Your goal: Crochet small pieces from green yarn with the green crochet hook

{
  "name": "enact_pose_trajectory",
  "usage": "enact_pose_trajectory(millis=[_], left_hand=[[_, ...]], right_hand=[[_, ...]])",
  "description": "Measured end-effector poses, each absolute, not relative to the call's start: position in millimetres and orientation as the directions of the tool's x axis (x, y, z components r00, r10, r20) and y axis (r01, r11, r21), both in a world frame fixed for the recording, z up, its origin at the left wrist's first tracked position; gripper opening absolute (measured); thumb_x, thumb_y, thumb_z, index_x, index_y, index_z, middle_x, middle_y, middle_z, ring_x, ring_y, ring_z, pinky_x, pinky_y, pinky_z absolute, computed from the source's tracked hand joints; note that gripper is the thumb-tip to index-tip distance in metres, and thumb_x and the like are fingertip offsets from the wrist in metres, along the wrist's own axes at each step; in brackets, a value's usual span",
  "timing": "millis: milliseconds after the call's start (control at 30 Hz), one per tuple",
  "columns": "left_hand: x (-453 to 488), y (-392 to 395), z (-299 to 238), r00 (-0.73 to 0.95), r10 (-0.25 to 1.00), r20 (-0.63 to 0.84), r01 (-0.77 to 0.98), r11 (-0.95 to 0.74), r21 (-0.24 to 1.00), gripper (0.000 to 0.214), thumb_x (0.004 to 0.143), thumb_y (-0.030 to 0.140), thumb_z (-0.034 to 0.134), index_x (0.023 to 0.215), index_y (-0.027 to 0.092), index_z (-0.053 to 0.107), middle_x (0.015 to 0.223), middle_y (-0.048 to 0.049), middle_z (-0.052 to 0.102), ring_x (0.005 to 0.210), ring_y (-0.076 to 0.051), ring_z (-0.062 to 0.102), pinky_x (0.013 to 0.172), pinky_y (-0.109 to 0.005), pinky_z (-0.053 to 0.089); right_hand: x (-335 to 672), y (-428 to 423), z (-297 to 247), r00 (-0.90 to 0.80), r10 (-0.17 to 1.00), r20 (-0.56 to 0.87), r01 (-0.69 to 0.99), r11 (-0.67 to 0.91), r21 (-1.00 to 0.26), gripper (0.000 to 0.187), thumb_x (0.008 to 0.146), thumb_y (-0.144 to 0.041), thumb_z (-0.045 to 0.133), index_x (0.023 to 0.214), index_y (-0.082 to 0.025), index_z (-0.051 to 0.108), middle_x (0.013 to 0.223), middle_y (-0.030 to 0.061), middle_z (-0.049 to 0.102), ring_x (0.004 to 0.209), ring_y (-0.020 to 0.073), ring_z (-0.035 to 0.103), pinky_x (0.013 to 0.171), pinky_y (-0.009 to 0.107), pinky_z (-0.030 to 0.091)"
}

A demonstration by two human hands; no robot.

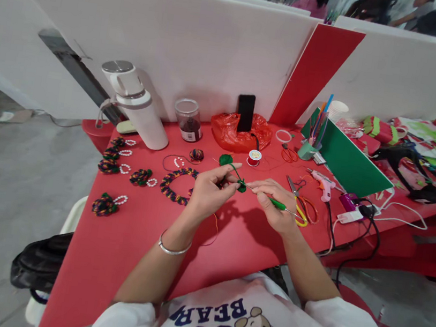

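My left hand [214, 187] pinches a small piece of green crochet [242, 186] at its fingertips, with green yarn running over the index finger. My right hand [277, 203] grips a crochet hook [277, 204] with a green handle, and the hook's tip meets the green piece. Behind the left fingers lies a green yarn ball [225, 159]. A multicoloured braided ring [174, 185] rests beside the left hand, partly hidden by it. Just beyond the hands stands a spool of red thread [254, 158].
Yellow-handled scissors [301, 210] and a pink glue gun [323, 183] lie to the right, near a power strip [350, 217] with cables. A white tumbler [143, 115], a jar [189, 120] and a phone [245, 112] stand at the back. Several multicoloured yarn pieces [104, 205] lie left.
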State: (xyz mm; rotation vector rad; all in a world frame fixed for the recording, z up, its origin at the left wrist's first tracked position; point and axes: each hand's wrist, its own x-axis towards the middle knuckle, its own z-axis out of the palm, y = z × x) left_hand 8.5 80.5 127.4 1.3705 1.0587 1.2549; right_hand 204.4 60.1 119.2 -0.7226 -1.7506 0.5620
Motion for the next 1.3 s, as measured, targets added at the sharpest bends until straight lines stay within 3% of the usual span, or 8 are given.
enact_pose_trajectory(millis=[333,667,1067,1300], left_hand=[[8.7,79.6,131.3,0.103,0.987,0.121,-0.051,-0.116,0.992,0.051,0.071,0.018,0.075,0.121,0.012,0.073,0.072,-0.0008,0.07,0.065,-0.011,0.059,0.06,-0.024,0.044],[10.2,78.0,133.7,0.127,0.987,0.097,-0.085,-0.087,0.993,0.051,0.071,0.02,0.075,0.121,0.011,0.072,0.072,-0.001,0.07,0.066,-0.012,0.061,0.063,-0.025,0.046],[9.5,77.7,134.4,0.132,0.987,0.094,-0.098,-0.082,0.992,0.05,0.071,0.022,0.077,0.121,0.013,0.073,0.068,0.0002,0.068,0.059,-0.01,0.057,0.058,-0.024,0.043],[8.2,78.3,134.6,0.136,0.986,0.094,-0.09,-0.082,0.993,0.051,0.072,0.021,0.076,0.122,0.012,0.073,0.067,0.0003,0.068,0.056,-0.009,0.054,0.056,-0.023,0.042]], right_hand=[[207.2,60.7,116.0,-0.199,0.74,0.643,0.188,0.673,-0.715,0.014,0.098,-0.027,0.061,0.102,-0.028,0.075,0.105,0.0065,0.081,0.098,0.024,0.076,0.09,0.046,0.06],[205.0,64.7,99.6,-0.086,0.807,0.585,0.101,0.591,-0.8,0.017,0.099,-0.035,0.061,0.101,-0.027,0.075,0.109,0.0067,0.08,0.101,0.0236,0.074,0.092,0.045,0.061],[200.9,62.6,94.4,-0.015,0.832,0.555,0.047,0.555,-0.831,0.019,0.099,-0.041,0.06,0.1,-0.028,0.074,0.108,0.0067,0.079,0.098,0.0233,0.074,0.086,0.043,0.063],[202.0,62.6,97.6,-0.055,0.823,0.565,0.015,0.567,-0.824,0.018,0.1,-0.038,0.06,0.101,-0.028,0.074,0.108,0.0063,0.08,0.099,0.0231,0.074,0.086,0.043,0.062]])
